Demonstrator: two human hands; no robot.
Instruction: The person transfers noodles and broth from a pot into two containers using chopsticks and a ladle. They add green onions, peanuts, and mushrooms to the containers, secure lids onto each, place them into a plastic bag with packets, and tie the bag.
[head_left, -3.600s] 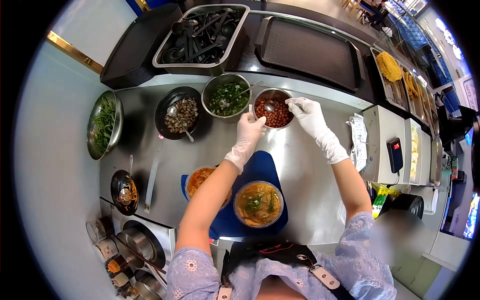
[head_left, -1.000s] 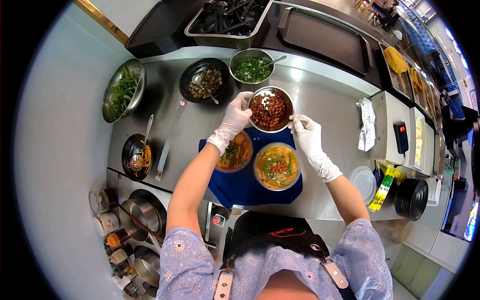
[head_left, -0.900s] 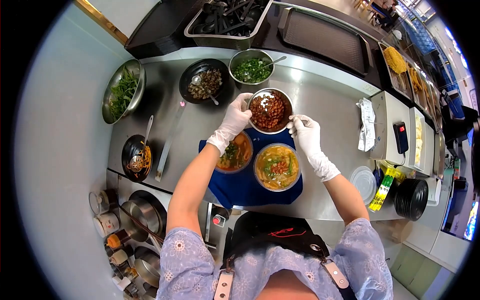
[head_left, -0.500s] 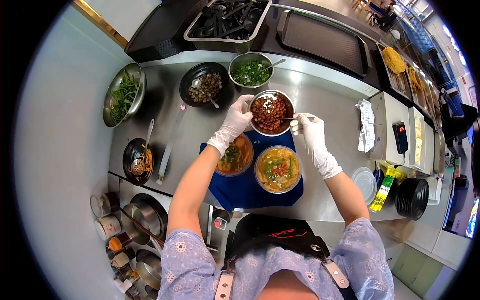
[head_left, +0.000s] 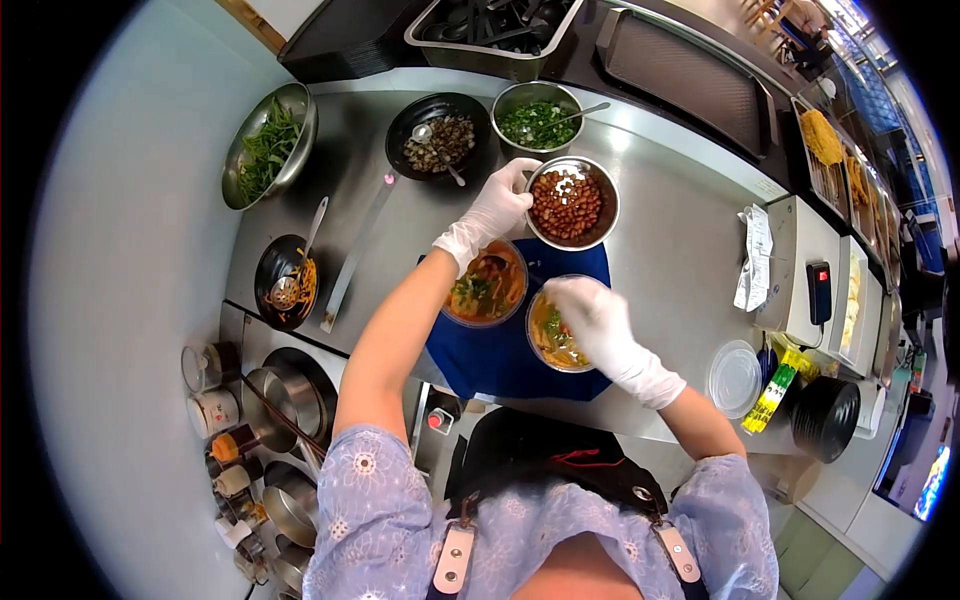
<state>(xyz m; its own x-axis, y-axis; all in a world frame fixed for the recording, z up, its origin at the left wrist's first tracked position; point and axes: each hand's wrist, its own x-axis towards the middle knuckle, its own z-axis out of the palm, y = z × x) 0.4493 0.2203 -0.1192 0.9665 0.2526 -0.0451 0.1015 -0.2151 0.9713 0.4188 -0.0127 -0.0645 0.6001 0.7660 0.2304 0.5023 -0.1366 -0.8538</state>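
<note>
My gloved left hand [head_left: 508, 200] pinches the left rim of a steel bowl of peanuts [head_left: 568, 204]. My gloved right hand [head_left: 590, 315] is over the right soup bowl [head_left: 552, 338] and covers part of it; its fingers are blurred and bunched, and whether they hold something is hidden. The left soup bowl [head_left: 487, 288], reddish with green bits, lies under my left wrist. Both soup bowls stand on a dark blue cloth [head_left: 470, 365]. Just behind the peanuts is a steel bowl of chopped greens [head_left: 538, 124] with a spoon in it.
A black bowl [head_left: 438, 137] of minced food, a steel bowl of green stalks [head_left: 268, 150] and a black bowl of orange shreds [head_left: 287, 283] are at the left. Clear lids [head_left: 734, 379], yellow packets [head_left: 772, 395] and black bowls [head_left: 826, 418] lie at the right.
My right hand has moved from the peanut bowl's right side toward me, over the right soup bowl. My left hand still grips the rim. The view has shifted slightly.
</note>
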